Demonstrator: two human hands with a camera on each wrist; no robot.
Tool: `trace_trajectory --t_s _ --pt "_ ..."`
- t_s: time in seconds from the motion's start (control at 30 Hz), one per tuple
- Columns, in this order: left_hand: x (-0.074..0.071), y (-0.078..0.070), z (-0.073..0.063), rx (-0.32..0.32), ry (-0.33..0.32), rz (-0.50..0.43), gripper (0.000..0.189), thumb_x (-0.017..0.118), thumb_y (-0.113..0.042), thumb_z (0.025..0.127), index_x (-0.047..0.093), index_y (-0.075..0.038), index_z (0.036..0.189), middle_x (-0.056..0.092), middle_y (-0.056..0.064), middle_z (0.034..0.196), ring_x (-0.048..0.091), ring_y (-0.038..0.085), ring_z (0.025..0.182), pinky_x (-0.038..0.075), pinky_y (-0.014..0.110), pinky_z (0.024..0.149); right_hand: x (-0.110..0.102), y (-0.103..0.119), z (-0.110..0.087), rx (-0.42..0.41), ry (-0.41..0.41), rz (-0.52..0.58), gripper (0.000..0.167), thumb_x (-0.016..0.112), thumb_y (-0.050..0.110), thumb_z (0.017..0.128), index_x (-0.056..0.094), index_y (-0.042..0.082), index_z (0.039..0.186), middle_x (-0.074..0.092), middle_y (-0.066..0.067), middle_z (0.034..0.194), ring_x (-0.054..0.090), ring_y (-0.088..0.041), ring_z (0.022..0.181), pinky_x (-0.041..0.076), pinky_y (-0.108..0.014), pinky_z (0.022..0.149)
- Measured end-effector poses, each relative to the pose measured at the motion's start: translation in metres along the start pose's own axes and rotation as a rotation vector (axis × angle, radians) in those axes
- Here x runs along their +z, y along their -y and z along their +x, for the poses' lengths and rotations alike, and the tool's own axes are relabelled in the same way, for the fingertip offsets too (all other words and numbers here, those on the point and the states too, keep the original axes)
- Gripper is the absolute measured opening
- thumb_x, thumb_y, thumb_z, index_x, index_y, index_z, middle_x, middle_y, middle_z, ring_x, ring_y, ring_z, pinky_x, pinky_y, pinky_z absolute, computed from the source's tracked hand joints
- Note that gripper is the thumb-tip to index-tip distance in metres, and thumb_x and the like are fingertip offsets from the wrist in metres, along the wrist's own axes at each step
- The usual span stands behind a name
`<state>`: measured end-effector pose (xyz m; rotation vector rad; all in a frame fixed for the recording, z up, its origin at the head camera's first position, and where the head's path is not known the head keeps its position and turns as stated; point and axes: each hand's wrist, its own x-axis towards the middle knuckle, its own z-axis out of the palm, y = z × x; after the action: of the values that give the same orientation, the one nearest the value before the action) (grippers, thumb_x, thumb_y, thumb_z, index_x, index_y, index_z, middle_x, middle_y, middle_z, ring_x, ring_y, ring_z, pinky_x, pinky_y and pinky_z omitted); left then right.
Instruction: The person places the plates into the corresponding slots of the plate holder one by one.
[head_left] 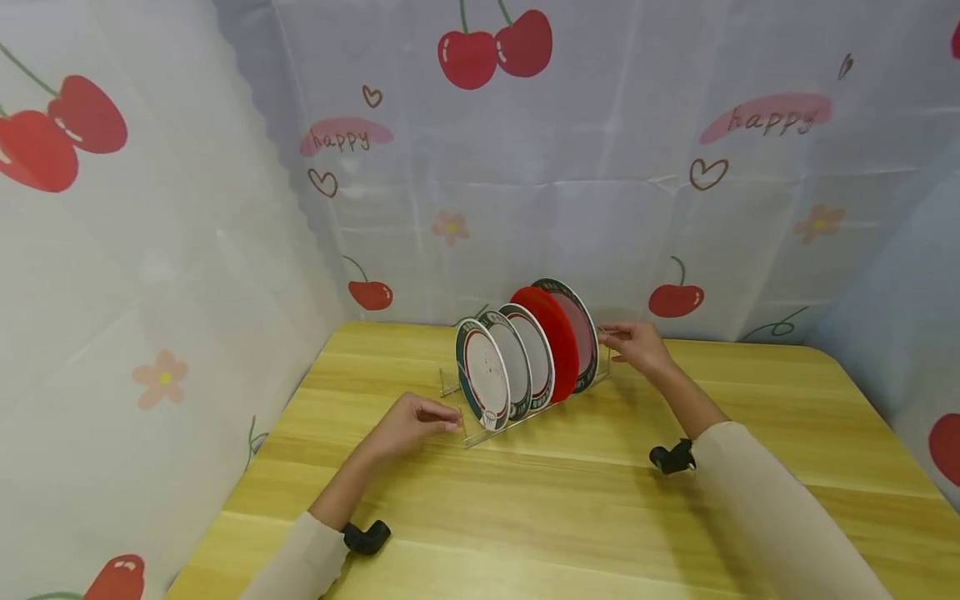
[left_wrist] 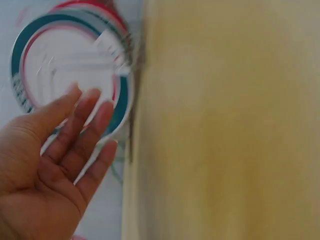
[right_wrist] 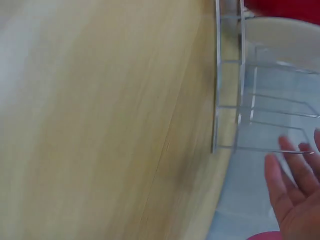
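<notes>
A wire dish rack [head_left: 480, 440] holds several plates on edge. At its left end stands a white plate [head_left: 487, 371] with a green rim and thin red ring. Behind it come two similar plates, a red plate [head_left: 564, 350], and a larger dark-rimmed plate [head_left: 585, 333]. My left hand [head_left: 405, 425] is at the rack's left end, fingertips by the end wire; the left wrist view shows loosely extended fingers [left_wrist: 82, 150] before the front plate. My right hand [head_left: 637, 346] is at the right end, its fingers [right_wrist: 297, 167] relaxed beside the outermost wire loop.
The rack stands on a wood-grain table [head_left: 495, 517], near its back edge. A pale curtain [head_left: 570, 225] printed with cherries and hearts hangs behind and along the sides. Black wrist cameras [head_left: 366, 538] sit at both sleeves.
</notes>
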<state>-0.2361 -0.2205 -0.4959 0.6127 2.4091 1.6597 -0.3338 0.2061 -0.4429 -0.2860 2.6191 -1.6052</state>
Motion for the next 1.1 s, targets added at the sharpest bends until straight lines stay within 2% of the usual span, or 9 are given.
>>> trace_trajectory --t_s 0.13,0.23,0.33,0.43,0.6,0.73,0.83,0.93,1.1 --pt "-0.027 0.010 0.000 -0.025 -0.162 0.014 0.029 0.074 -0.008 0.093 0.073 0.004 0.119 0.074 0.018 0.112 0.073 0.028 0.099 0.061 0.024 0.081 0.003 0.006 -0.026 -0.080 -0.085 -0.069 0.050 0.052 0.024 0.108 0.045 -0.003 0.150 0.055 -0.030 0.141 0.054 -0.045 0.128 0.053 -0.056 0.100" --pt "-0.036 0.025 0.002 -0.045 -0.201 -0.016 0.040 0.072 -0.007 0.095 0.064 0.003 0.133 0.068 0.024 0.123 0.070 0.034 0.108 0.060 0.023 0.085 0.013 0.013 -0.052 -0.099 -0.166 -0.013 0.055 0.048 0.030 0.110 0.039 0.001 0.155 0.052 -0.029 0.144 0.053 -0.043 0.130 0.054 -0.054 0.100" --pt "-0.037 0.039 0.006 -0.053 -0.150 -0.036 0.048 0.070 -0.008 0.097 0.056 0.004 0.142 0.063 0.026 0.132 0.066 0.036 0.117 0.058 0.026 0.092 0.031 0.021 -0.071 -0.115 -0.187 0.093 0.058 0.047 0.034 0.109 0.034 0.003 0.157 0.051 -0.027 0.147 0.054 -0.041 0.131 0.057 -0.046 0.097" --pt "-0.035 0.046 0.012 -0.049 -0.112 -0.045 0.048 0.069 -0.006 0.097 0.055 0.004 0.142 0.062 0.025 0.134 0.063 0.036 0.121 0.057 0.029 0.096 0.049 0.030 -0.081 -0.139 -0.156 0.168 0.059 0.050 0.031 0.109 0.034 0.004 0.158 0.051 -0.026 0.146 0.055 -0.039 0.130 0.059 -0.044 0.095" --pt "-0.030 0.045 0.021 -0.025 -0.063 -0.042 0.044 0.067 -0.001 0.097 0.056 0.011 0.138 0.061 0.027 0.134 0.063 0.038 0.121 0.057 0.029 0.096 0.065 0.035 -0.082 -0.184 -0.159 0.130 0.052 0.052 0.022 0.108 0.040 0.003 0.155 0.056 -0.027 0.141 0.060 -0.040 0.124 0.061 -0.045 0.089" --pt "-0.025 0.041 0.025 0.006 -0.013 -0.050 0.042 0.064 0.003 0.098 0.054 0.015 0.137 0.059 0.030 0.134 0.061 0.039 0.123 0.056 0.029 0.097 0.064 0.032 -0.077 -0.211 -0.205 0.071 0.048 0.049 0.017 0.109 0.042 0.006 0.155 0.058 -0.026 0.139 0.062 -0.039 0.120 0.063 -0.036 0.084" --pt "-0.021 0.037 0.021 0.026 0.033 -0.051 0.043 0.062 0.004 0.098 0.051 0.016 0.138 0.056 0.032 0.137 0.056 0.042 0.127 0.055 0.028 0.099 0.061 0.029 -0.074 -0.222 -0.204 0.054 0.046 0.047 0.017 0.110 0.043 0.008 0.155 0.058 -0.024 0.140 0.062 -0.038 0.121 0.063 -0.035 0.083" --pt "-0.015 0.032 0.012 0.022 0.073 -0.051 0.045 0.062 0.003 0.099 0.049 0.016 0.140 0.053 0.031 0.140 0.054 0.043 0.129 0.054 0.027 0.099 0.056 0.026 -0.071 -0.219 -0.195 0.069 0.044 0.045 0.017 0.110 0.045 0.007 0.153 0.057 -0.025 0.141 0.061 -0.039 0.121 0.063 -0.043 0.085" --pt "0.002 0.017 -0.001 -0.014 0.114 -0.029 0.040 0.062 -0.008 0.102 0.058 0.008 0.137 0.060 0.023 0.138 0.056 0.036 0.130 0.054 0.026 0.100 0.043 0.021 -0.062 -0.198 -0.193 0.074 0.043 0.042 0.019 0.111 0.047 0.001 0.150 0.058 -0.027 0.138 0.060 -0.041 0.121 0.059 -0.055 0.088"
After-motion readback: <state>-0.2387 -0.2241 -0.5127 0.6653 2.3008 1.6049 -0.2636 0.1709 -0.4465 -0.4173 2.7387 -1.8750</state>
